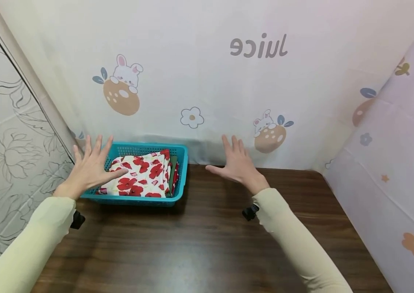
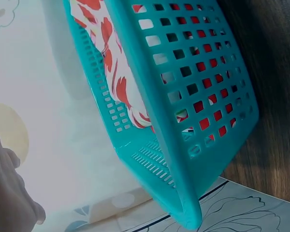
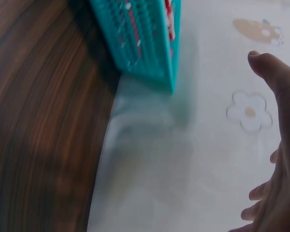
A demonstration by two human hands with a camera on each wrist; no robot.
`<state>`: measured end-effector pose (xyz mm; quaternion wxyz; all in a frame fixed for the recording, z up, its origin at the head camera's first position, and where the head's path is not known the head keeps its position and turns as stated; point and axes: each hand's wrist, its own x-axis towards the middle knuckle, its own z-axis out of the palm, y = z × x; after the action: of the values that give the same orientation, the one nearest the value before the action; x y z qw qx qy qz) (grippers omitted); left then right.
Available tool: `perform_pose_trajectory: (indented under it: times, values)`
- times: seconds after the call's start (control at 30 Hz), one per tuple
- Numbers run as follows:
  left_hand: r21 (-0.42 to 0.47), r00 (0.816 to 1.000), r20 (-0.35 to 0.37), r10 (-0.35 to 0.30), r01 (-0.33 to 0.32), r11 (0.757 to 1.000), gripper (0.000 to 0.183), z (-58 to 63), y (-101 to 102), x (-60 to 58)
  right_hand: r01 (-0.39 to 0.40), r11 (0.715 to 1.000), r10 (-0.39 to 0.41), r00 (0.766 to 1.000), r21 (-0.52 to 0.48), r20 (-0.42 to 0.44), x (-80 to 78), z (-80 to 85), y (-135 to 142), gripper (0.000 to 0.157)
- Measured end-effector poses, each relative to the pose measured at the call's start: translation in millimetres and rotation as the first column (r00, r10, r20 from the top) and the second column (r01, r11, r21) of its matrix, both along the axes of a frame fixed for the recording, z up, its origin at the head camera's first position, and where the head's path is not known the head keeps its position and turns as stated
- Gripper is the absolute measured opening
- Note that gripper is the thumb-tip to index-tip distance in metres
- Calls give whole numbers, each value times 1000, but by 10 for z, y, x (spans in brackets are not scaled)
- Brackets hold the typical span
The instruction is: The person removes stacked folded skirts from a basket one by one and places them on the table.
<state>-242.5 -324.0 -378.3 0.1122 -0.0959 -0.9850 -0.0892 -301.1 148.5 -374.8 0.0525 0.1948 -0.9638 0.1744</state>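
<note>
A teal plastic basket (image 1: pixel 180 175) stands at the back left of the table, its side pierced with square holes in the left wrist view. Inside it lies folded white cloth with red flowers (image 1: pixel 141 173), and a dark green folded cloth (image 1: pixel 173 175) shows at its right end. My left hand (image 1: pixel 90 165) is spread above the basket's left part, fingers apart, holding nothing. To the right of the basket, my right hand (image 1: pixel 237 160) hovers over the table's back edge, also spread and with nothing in it. What lies under the top cloth is mostly hidden.
The dark wooden table (image 1: pixel 199 240) reaches back to a pale curtain (image 1: pixel 199 73) printed with rabbits and flowers. Similar printed cloth (image 1: pixel 393 162) hangs along the right side. A white panel with line-drawn flowers (image 1: pixel 13 150) borders the left, close to the basket.
</note>
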Motion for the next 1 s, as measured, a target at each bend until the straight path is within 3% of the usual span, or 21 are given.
perform_pose_trajectory:
  times: [0.27, 0.6, 0.83, 1.0]
  values:
    - [74, 999, 43, 24, -27, 997, 114, 46, -60, -63, -79, 981, 102, 987, -175, 122, -51, -1, -523, 121]
    - [195, 976, 207, 63, -105, 975, 111, 119, -63, -184, -109, 953, 182, 952, -284, 245, -82, -60, -1032, 118]
    - [286, 955, 298, 8, -98, 953, 117, 0, -43, -289, -103, 938, 206, 934, -331, 293, -93, -83, -1294, 114]
    - [300, 944, 329, -3, -102, 949, 121, -136, -17, -309, -70, 938, 197, 913, -340, 357, 41, -134, -1557, 110]
